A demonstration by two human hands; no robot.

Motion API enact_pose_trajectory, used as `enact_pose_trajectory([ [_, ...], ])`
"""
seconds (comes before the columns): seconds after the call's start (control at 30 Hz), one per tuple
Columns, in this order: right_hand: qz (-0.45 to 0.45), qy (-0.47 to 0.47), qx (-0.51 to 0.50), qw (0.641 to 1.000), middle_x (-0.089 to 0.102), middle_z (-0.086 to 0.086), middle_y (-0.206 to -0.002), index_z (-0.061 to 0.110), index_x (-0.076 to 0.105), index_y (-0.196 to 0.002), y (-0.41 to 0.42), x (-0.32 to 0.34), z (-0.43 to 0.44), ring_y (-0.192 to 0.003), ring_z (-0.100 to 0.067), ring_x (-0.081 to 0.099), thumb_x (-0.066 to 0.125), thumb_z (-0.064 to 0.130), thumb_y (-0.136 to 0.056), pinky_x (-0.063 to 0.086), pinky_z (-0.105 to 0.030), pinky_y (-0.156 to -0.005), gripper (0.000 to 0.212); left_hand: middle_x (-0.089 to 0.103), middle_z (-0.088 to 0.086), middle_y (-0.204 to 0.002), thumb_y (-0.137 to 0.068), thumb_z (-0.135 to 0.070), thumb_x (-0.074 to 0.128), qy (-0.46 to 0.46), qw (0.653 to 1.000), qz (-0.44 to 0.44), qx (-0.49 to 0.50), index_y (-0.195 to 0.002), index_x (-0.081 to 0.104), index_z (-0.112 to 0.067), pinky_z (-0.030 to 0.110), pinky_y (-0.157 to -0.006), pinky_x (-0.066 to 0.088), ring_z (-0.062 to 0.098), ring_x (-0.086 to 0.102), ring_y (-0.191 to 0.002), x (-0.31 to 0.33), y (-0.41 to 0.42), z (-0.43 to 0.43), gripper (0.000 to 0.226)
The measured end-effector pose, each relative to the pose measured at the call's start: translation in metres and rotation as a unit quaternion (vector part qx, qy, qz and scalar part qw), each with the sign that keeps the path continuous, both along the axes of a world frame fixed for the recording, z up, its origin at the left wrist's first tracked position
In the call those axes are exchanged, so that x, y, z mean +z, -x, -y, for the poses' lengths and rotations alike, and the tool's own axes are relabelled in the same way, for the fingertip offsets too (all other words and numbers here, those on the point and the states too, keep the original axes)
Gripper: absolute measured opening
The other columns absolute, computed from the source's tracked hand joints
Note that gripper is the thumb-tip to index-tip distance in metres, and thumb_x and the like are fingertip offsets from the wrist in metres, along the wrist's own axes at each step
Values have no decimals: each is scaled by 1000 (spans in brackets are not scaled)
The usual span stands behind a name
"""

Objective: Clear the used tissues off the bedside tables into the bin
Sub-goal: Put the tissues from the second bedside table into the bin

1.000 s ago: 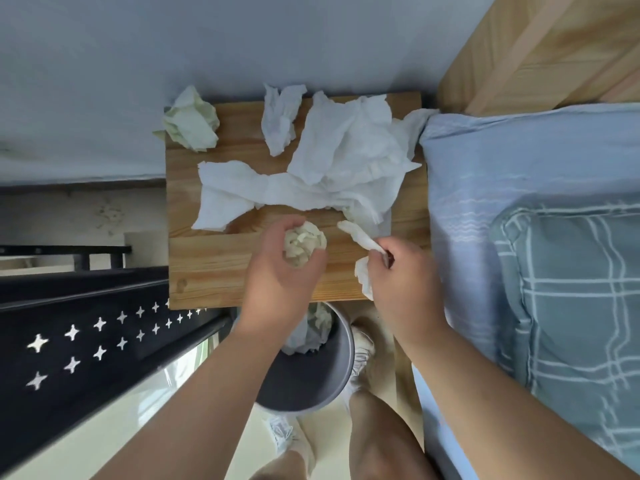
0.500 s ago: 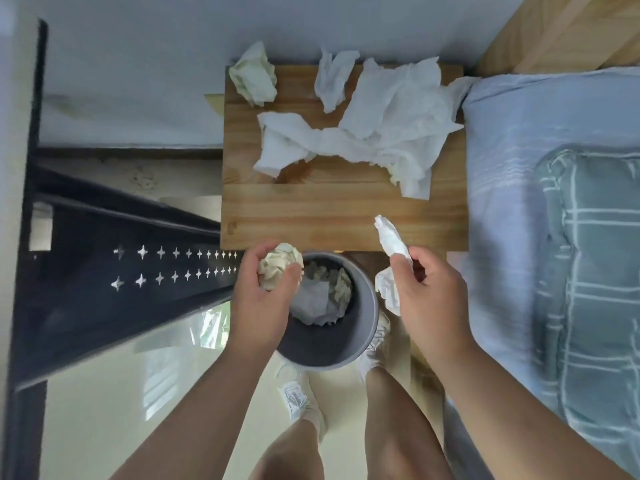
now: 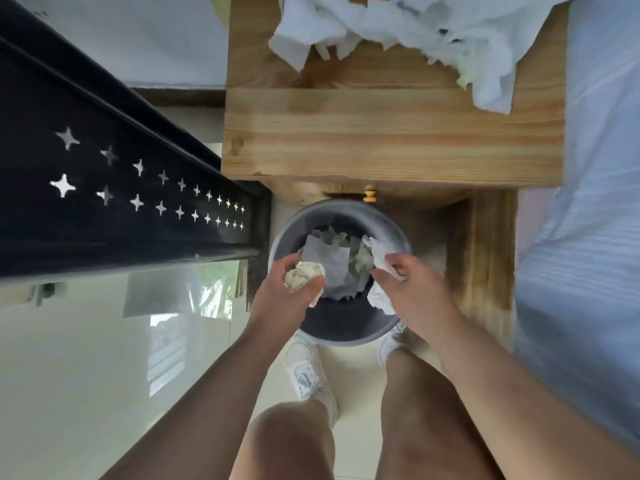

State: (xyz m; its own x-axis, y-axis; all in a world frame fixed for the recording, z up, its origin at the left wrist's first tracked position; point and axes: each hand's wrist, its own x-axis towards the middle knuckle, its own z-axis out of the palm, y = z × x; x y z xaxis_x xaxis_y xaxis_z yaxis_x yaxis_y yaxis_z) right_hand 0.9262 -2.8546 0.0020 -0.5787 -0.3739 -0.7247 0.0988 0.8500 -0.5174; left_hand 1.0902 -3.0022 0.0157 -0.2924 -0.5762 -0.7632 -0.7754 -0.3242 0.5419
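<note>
Wooden tabletop (image 3: pixel 391 133) carries heap of white tissues (image 3: pixel 415 26), not yet cleared. Over bin (image 3: pixel 346 336) I see left hand (image 3: pixel 284 299) gripping balled tissue (image 3: pixel 304 273), right hand (image 3: pixel 412 292) pinching crumpled strip (image 3: pixel 381 258). Discarded tissues (image 3: pixel 332 268) lie inside bin. I judge task partway.

Cream tissue ball (image 3: pixel 304 275) and white strip (image 3: pixel 380 259) hang over the grey, seemingly part-filled bin (image 3: pixel 346 328); more tissues (image 3: pixel 433 26) litter the table (image 3: pixel 381 133).

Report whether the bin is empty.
Partly filled: crumpled tissues lie inside the bin, and its dark inner wall shows near the rim.
</note>
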Motion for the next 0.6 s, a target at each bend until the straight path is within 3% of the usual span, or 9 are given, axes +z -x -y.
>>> enact_pose_trajectory([
  [0.07, 15, -10, 0, 1000, 68, 6, -132, 28, 62, -140, -2, -11, -2, -108, -10, 60, 66, 42, -96, 43, -25, -84, 47, 66, -21, -117, -74, -59, 78, -17, 1000, 18, -12, -138, 54, -49, 48, -89, 64, 12, 71, -102, -11, -3, -3, 69],
  [0.13, 19, -11, -6, 1000, 67, 2, -138, 25, 62, -141, -1, -13, -3, -117, -16, 64, 66, 40, -96, 44, -30, -90, 47, 59, -23, -119, -81, -56, 80, -13, 999, 35, -24, -145, 52, -46, 44, -97, 59, 8, 65, -105, -17, -5, -4, 70],
  [0.27, 2, -2, -33, 999, 69, 8, -121, 24, 67, -133, 9, 5, -4, -111, -13, 64, 65, 35, -96, 43, -28, -89, 38, 60, -20, -126, -85, -59, 75, -5, 999, 33, -7, -138, 57, -46, 51, -103, 57, 14, 63, -119, -8, -3, -7, 58],
  [0.43, -26, 21, -22, 999, 70, 13, -112, 26, 70, -124, 33, 52, 0, -106, -10, 66, 61, 34, -101, 47, -26, -81, 26, 69, -25, -120, -83, -62, 70, 22, 1000, -11, -7, -126, 65, -47, 27, -87, 52, -4, 64, -112, 29, 20, -10, 45],
  [0.53, -45, 34, -10, 998, 70, 20, -104, 35, 69, -110, 53, 87, 9, -100, -4, 66, 60, 35, -100, 48, -22, -77, 14, 71, -26, -119, -94, -51, 72, 40, 999, -30, -21, -121, 69, -47, 26, -90, 51, -5, 65, -109, 61, 42, -1, 28],
  [0.6, -49, 56, -19, 997, 71, 21, -99, 38, 69, -103, 69, 109, 19, -98, -4, 68, 61, 36, -98, 54, -28, -81, 10, 73, -28, -116, -96, -47, 72, 51, 997, -51, -34, -116, 71, -46, 23, -89, 51, -7, 67, -104, 83, 59, 11, 19],
])
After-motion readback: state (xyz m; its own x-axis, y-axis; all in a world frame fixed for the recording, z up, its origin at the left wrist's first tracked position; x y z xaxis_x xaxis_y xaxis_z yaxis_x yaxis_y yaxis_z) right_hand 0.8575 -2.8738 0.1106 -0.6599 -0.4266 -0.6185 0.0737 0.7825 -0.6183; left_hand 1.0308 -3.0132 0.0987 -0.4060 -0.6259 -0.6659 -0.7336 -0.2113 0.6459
